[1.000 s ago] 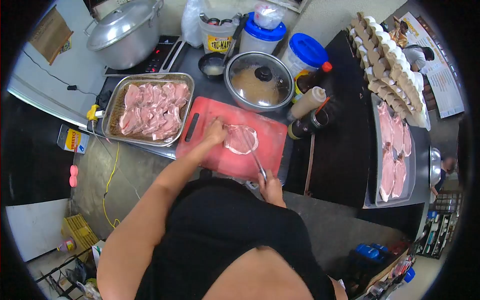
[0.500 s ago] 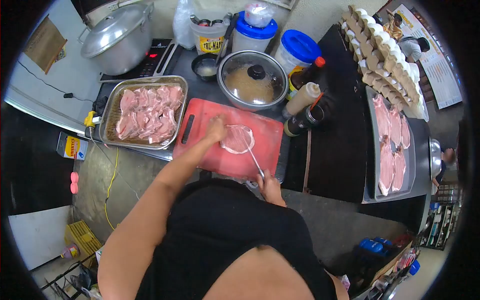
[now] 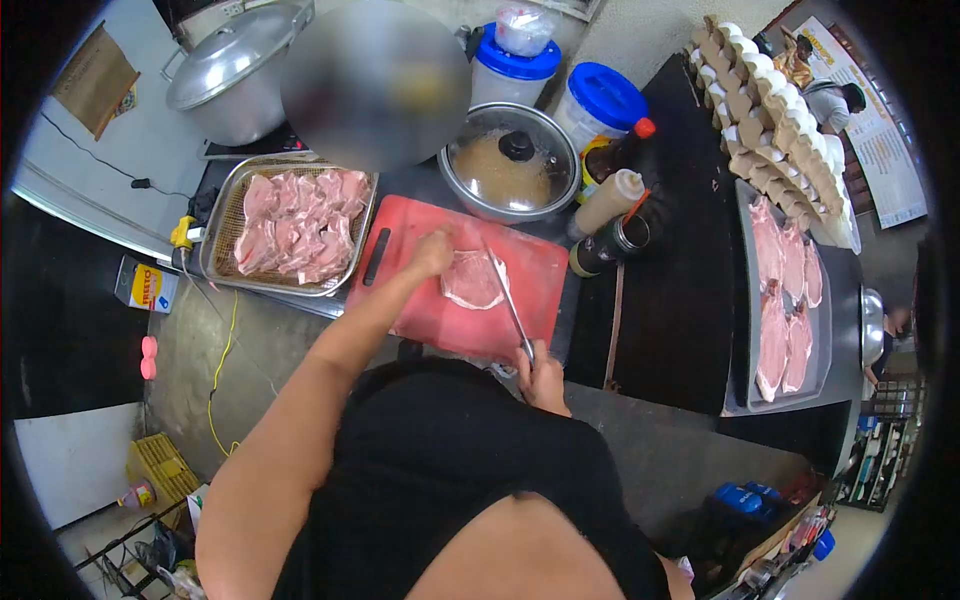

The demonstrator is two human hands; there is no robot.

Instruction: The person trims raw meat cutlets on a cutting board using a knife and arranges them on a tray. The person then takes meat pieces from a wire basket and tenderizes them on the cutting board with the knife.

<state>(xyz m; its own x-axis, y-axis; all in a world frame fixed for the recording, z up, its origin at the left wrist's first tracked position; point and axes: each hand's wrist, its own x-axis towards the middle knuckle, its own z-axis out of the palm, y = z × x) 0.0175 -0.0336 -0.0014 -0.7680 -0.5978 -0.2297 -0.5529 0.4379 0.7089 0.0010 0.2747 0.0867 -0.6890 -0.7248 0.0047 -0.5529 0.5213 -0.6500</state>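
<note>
"Head view, then. Start with the containers. Look left first."

"See one mesh-lined metal tray (image 3: 207, 250), full of raw meat pieces (image 3: 300, 220). Can't count them exactly, with so much overlap."

"And on the right?"

"Find one grey tray (image 3: 818, 345) with five flat meat slices (image 3: 772, 335) in it: three at the far end, two at the near end."

"Any lids to count?"

"Count one glass-lidded bowl (image 3: 490, 180), with something light brown inside, two blue-lidded tubs (image 3: 606, 95), and one big lidded pot (image 3: 235, 95). Can't see into the pot."

"Bottles?"

"Count one red-capped bottle (image 3: 628, 152), one pale squeeze bottle (image 3: 613, 198) and one dark open container (image 3: 608, 248), all just right of the bowl. Add stacked egg cartons (image 3: 775, 140) beyond, too crowded to number."

"Now check the hands."

"See one meat slice (image 3: 470, 280) lying flat on the red cutting board (image 3: 420, 320). Find one knife (image 3: 511, 305) gripped by its handle in the right hand (image 3: 543, 380), with fingers wrapped round. Follow the blade up over the slice's right side; can't tell if touching."

"And with the left hand (image 3: 434, 250)?"

"Held low at the slice's upper left edge. Too blurred to tell pinched from pressed."
</note>
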